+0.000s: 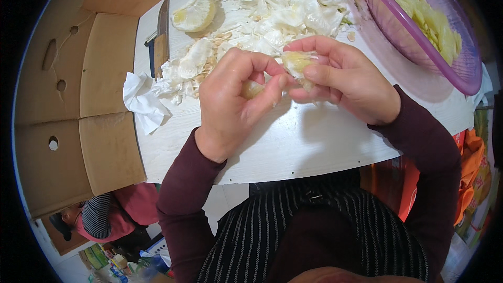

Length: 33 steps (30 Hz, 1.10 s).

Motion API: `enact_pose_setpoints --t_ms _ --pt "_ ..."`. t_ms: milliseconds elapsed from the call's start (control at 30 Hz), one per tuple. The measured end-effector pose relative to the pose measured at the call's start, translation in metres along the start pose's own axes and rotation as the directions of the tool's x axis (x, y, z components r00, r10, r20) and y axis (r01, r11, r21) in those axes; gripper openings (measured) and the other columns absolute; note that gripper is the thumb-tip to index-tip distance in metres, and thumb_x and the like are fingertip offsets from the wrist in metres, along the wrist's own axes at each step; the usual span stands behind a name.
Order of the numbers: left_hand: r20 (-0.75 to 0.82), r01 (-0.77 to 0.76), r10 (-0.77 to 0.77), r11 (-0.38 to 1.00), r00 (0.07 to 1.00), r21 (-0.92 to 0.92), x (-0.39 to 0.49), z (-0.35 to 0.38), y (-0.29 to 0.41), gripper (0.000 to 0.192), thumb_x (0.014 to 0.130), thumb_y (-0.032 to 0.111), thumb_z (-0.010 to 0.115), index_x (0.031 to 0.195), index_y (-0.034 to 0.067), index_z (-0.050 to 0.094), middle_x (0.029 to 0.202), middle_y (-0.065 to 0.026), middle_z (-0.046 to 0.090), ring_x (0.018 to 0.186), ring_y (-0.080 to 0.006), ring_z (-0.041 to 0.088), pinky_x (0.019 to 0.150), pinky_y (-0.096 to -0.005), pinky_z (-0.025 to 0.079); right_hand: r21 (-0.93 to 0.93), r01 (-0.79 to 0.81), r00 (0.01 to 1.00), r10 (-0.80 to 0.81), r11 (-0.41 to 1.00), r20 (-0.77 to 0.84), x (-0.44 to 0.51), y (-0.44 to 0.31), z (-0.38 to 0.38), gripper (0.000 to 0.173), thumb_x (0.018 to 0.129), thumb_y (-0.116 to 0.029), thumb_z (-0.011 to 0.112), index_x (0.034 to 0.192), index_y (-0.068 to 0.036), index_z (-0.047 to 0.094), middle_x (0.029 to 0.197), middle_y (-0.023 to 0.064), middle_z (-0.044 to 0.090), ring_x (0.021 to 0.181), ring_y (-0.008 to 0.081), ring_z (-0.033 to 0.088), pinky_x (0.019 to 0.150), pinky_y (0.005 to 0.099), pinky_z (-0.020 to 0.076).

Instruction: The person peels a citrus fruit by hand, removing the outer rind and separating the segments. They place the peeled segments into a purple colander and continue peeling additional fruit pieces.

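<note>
Both hands meet above the near part of a white table [251, 153]. My right hand [349, 76] holds a pale yellow pomelo segment [295, 62] with whitish membrane on it, pinched between thumb and fingers. Thumb and forefinger of my left hand [235, 98] are pinched together beside that segment; whether they grip a bit of membrane cannot be made out. Another yellowish piece of pomelo [251, 89] shows inside the curl of the left fingers. Beyond my hands spreads a heap of membranes [283, 11] with loose pomelo seeds [212, 63] among it.
A purple plastic basin [408, 27] with peeled pomelo flesh [430, 19] stands far right. At the far left lie a larger pomelo piece [196, 11], a knife [162, 35] and crumpled tissue [143, 102]. Cardboard [106, 86] borders the left edge. Another person [114, 214] is at lower left.
</note>
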<state>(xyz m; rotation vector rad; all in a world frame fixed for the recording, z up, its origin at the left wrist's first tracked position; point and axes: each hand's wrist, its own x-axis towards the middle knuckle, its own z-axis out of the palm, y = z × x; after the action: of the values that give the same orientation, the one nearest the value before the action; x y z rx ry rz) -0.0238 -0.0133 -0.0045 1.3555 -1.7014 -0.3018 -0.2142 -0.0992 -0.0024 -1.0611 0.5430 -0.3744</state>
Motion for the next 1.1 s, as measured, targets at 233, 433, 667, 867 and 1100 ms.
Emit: enact_pose_setpoints --t_ms 233,433,667,867,1100 --pt "0.009 0.077 -0.077 0.988 0.997 -0.137 0.006 -0.009 -0.01 0.021 0.083 0.004 0.067 0.104 0.007 0.07 0.093 -0.0051 0.062 0.077 -0.0115 0.056 0.066 -0.0234 0.046 0.181 -0.11 0.991 0.094 0.977 0.092 0.002 -0.003 0.0 0.04 0.1 -0.017 0.047 0.132 0.006 0.042 0.115 0.0191 0.061 0.095 0.0221 0.068 0.079 0.0284 0.0577" --pt "0.257 0.14 -0.083 0.967 0.963 -0.212 0.002 -0.01 -0.011 0.029 0.084 0.002 0.063 0.111 0.007 0.07 0.104 -0.0063 0.06 0.072 -0.0075 0.055 0.066 -0.0209 0.045 0.229 -0.12 0.97 0.066 0.966 0.233 0.004 0.003 -0.012 0.035 0.101 -0.018 0.044 0.125 0.007 0.044 0.114 0.0191 0.06 0.097 0.0241 0.067 0.074 0.0293 0.0571" --pt "0.265 0.089 -0.043 0.983 0.963 -0.162 0.002 -0.01 -0.011 0.027 0.084 0.004 0.064 0.11 0.006 0.07 0.101 -0.0053 0.061 0.07 -0.0082 0.053 0.068 -0.0217 0.045 0.228 -0.132 0.981 0.094 0.965 0.167 0.002 0.003 -0.006 0.033 0.1 -0.022 0.045 0.123 0.002 0.047 0.111 0.0173 0.06 0.091 0.0221 0.067 0.071 0.0282 0.0549" --pt "0.248 0.132 -0.08 0.971 0.965 -0.199 0.001 -0.008 -0.011 0.022 0.087 0.01 0.065 0.108 0.006 0.07 0.097 -0.0039 0.06 0.075 -0.0087 0.052 0.074 -0.0235 0.044 0.26 -0.166 0.971 0.112 0.951 0.211 0.001 0.003 0.002 0.037 0.102 -0.026 0.044 0.126 0.003 0.046 0.115 0.0136 0.059 0.102 0.0216 0.065 0.075 0.0285 0.0548" --pt "0.334 0.286 -0.159 0.882 0.929 -0.374 -0.002 -0.005 -0.009 0.024 0.088 0.018 0.068 0.11 0.008 0.069 0.101 -0.0029 0.058 0.082 -0.0098 0.053 0.078 -0.0242 0.043 0.348 -0.252 0.92 0.113 0.903 0.375 0.003 0.008 -0.001 0.047 0.105 -0.041 0.033 0.122 0.0 0.049 0.105 0.0112 0.061 0.091 0.0185 0.065 0.069 0.0261 0.0514"
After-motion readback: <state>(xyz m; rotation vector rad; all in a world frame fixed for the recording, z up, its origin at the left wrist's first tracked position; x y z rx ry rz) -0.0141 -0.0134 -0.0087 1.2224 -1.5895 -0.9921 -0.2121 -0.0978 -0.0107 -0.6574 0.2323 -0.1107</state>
